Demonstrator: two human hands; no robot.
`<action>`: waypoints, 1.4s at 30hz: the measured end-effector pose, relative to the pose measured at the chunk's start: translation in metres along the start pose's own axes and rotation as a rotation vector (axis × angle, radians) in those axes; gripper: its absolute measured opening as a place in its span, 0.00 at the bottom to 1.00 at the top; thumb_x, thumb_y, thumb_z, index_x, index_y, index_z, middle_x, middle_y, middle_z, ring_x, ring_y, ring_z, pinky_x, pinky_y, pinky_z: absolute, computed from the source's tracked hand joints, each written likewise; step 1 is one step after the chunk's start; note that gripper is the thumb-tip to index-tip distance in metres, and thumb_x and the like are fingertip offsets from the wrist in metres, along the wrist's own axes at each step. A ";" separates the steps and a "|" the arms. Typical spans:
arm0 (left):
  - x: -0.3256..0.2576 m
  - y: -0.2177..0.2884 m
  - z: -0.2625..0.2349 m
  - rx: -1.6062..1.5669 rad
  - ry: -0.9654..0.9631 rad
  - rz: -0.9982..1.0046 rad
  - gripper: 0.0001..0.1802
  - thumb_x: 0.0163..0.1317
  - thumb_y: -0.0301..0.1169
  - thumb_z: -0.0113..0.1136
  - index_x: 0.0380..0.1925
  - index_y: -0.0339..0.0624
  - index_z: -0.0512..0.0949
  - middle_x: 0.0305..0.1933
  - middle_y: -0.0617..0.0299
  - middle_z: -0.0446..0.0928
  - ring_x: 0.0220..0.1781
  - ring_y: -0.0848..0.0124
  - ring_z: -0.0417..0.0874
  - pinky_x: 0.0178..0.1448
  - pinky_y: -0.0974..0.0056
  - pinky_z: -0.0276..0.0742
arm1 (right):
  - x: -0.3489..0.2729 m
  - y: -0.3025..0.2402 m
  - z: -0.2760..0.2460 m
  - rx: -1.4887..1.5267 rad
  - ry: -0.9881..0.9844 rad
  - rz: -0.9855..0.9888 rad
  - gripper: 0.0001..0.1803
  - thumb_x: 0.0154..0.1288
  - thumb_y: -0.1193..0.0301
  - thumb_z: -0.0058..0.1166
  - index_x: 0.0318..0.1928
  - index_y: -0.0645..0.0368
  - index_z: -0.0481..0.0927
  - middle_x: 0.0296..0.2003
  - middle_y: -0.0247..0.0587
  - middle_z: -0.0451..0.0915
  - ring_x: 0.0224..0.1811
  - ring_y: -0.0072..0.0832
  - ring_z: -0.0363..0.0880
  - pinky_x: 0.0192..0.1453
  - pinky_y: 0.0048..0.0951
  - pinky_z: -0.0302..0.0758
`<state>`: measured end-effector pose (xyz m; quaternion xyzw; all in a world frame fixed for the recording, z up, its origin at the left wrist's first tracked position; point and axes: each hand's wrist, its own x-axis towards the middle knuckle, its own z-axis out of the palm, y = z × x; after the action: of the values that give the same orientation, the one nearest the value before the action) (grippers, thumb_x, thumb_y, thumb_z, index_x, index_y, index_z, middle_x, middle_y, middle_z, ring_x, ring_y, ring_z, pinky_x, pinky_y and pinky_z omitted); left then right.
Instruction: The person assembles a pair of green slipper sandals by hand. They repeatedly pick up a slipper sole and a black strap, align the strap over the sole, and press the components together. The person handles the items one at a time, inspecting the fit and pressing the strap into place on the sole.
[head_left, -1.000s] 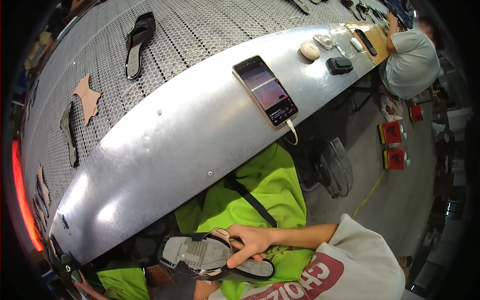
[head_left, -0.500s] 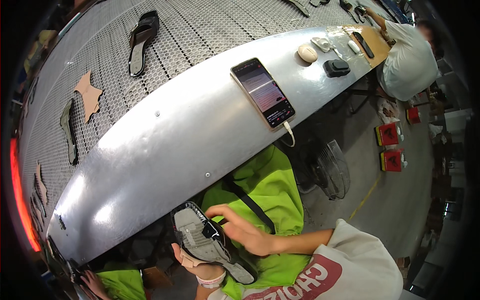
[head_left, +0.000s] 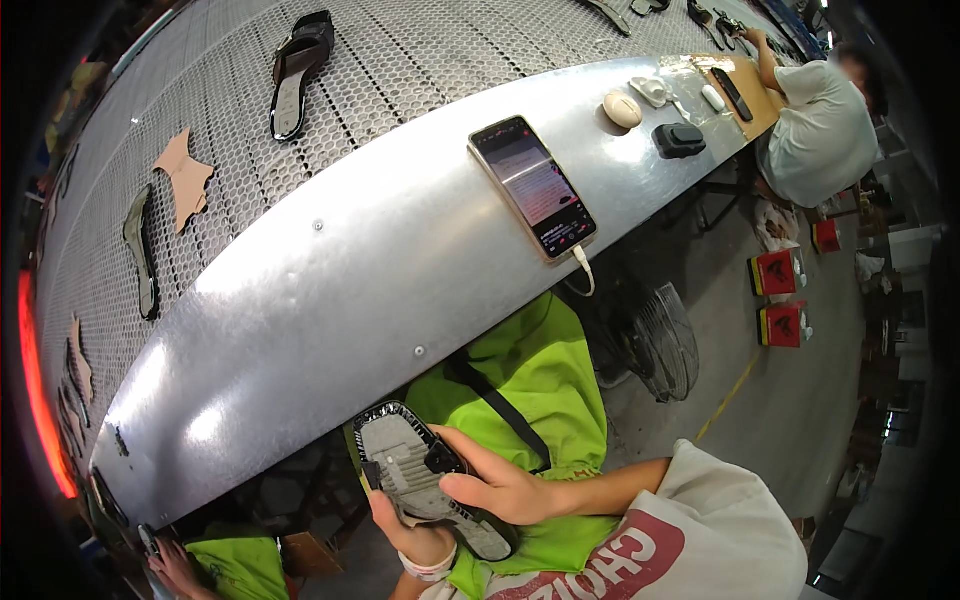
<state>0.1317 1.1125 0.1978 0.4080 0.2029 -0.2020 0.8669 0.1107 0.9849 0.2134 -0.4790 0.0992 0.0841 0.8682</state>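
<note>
In front of my lap a black slide sandal (head_left: 400, 463) is held tilted, its grey underside facing up. Black strap ends fold over onto that underside at both edges. My left hand (head_left: 418, 543) is closed around the left edge near the middle of the sandal. From the other side my right hand (head_left: 508, 488) grips it, thumb pressed on the grey face near the right strap end and fingers passing behind. The fingertips beneath the sandal are hidden. A bright green cloth (head_left: 540, 370) with a black strap lies over my lap.
Beyond my hands, a metal ledge (head_left: 300, 330) carries a plugged-in phone (head_left: 533, 187), a round beige case (head_left: 622, 110) and a black box (head_left: 679, 140). A mesh conveyor (head_left: 370, 60) bears another sandal (head_left: 302, 75) and tan pieces (head_left: 186, 180). A fan (head_left: 655, 340) stands right; a co-worker (head_left: 822, 130) sits beyond.
My right hand has gone from stretched fingers over the sandal to gripping its edge, thumb on the underside. The sandal has turned slightly. The conveyor pieces have shifted slightly right and up in view.
</note>
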 end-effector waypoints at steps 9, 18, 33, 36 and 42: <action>0.000 -0.003 -0.012 0.063 0.007 0.029 0.31 0.70 0.52 0.37 0.56 0.38 0.71 0.52 0.58 0.77 0.52 0.66 0.77 0.58 0.61 0.71 | -0.005 0.005 0.005 -0.065 -0.010 0.030 0.35 0.72 0.69 0.45 0.71 0.69 0.46 0.64 0.46 0.61 0.66 0.28 0.60 0.70 0.31 0.57; 0.002 -0.012 -0.030 0.318 -0.112 0.172 0.32 0.67 0.53 0.43 0.58 0.35 0.64 0.52 0.56 0.72 0.52 0.68 0.74 0.57 0.62 0.69 | -0.010 0.030 0.003 -0.080 -0.033 -0.115 0.39 0.70 0.68 0.49 0.72 0.70 0.44 0.64 0.48 0.59 0.67 0.29 0.58 0.71 0.31 0.56; 0.000 -0.007 -0.051 0.410 -0.216 0.222 0.45 0.63 0.58 0.51 0.65 0.30 0.57 0.61 0.50 0.67 0.60 0.64 0.71 0.63 0.59 0.66 | -0.015 0.028 -0.003 -0.264 -0.142 -0.055 0.45 0.68 0.68 0.51 0.72 0.72 0.36 0.70 0.53 0.52 0.72 0.35 0.50 0.74 0.33 0.49; -0.001 -0.009 -0.064 0.385 -0.224 0.203 0.45 0.63 0.56 0.52 0.65 0.29 0.56 0.61 0.50 0.66 0.60 0.64 0.70 0.64 0.59 0.65 | -0.013 0.032 -0.012 -0.143 -0.178 0.000 0.46 0.68 0.68 0.52 0.72 0.72 0.36 0.70 0.54 0.52 0.73 0.36 0.50 0.75 0.33 0.49; 0.002 -0.006 -0.072 0.457 -0.274 0.272 0.45 0.61 0.52 0.55 0.66 0.29 0.55 0.62 0.50 0.66 0.62 0.62 0.69 0.65 0.58 0.64 | -0.007 0.025 -0.005 -0.323 -0.241 -0.098 0.48 0.67 0.67 0.55 0.72 0.72 0.36 0.72 0.56 0.47 0.75 0.36 0.45 0.76 0.34 0.45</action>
<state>0.1166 1.1651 0.1514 0.5852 -0.0232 -0.1774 0.7909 0.0970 0.9938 0.1919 -0.6026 -0.0434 0.1131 0.7888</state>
